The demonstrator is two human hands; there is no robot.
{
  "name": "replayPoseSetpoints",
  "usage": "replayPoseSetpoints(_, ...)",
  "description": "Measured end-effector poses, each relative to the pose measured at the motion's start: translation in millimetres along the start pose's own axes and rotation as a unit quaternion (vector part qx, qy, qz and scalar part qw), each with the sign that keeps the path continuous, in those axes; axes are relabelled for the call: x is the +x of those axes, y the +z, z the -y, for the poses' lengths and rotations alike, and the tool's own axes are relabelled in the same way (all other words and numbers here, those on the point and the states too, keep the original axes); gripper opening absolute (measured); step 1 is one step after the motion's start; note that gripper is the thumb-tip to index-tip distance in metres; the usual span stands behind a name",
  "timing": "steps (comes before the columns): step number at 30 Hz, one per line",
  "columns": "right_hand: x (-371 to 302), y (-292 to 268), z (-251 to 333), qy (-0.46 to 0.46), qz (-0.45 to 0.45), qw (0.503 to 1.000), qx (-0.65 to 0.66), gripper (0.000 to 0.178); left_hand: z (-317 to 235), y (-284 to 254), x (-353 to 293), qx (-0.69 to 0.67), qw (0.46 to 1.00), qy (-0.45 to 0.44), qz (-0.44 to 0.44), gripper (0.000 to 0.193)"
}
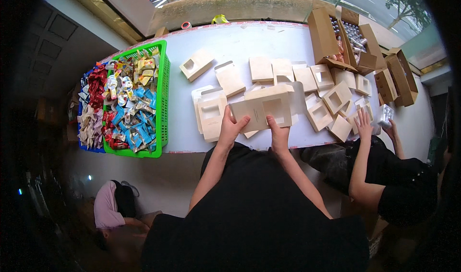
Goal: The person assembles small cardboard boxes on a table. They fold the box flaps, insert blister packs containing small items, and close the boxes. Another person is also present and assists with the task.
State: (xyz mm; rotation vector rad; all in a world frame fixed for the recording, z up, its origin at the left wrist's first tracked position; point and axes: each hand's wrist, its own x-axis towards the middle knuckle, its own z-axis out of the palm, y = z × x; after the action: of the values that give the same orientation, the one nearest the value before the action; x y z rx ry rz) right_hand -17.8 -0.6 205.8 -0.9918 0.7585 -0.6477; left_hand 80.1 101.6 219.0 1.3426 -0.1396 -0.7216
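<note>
- now the flat window box (261, 110) lies long axis left-right between both hands
- left hand (230, 127) clasps its left end
- right hand (278, 134) pinches the lower edge

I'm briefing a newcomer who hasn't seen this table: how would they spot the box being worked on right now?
On the white table, look right of the green plastic basket of sweets, at the near edge. The flat tan cardboard box with a square window is the only one lifted, pinched between the left hand and right hand; its neighbours lie untouched.

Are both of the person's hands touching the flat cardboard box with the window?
Touching. The head view shows the left hand and right hand gripping the windowed box at its lower edge.
</note>
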Motion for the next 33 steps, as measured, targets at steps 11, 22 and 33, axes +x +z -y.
replayPoseSetpoints(11, 6, -5, 1, 0.128, 0.096, 0.976, 0.147, 0.055, -31, -8, -18, -0.2, 0.975, -0.089, 0.037, 0.034)
replayPoseSetpoints(22, 27, 9, -47, 0.011, 0.122, 0.978, -0.17, 0.035, 37, -64, -25, 0.329, 0.935, 0.034, -0.129, 0.049)
replayPoseSetpoints(33, 37, 98, -111, -0.081, 0.227, 0.834, -0.496, 0.04, 32, -119, -6, 0.636, 0.734, 0.203, -0.124, 0.038)
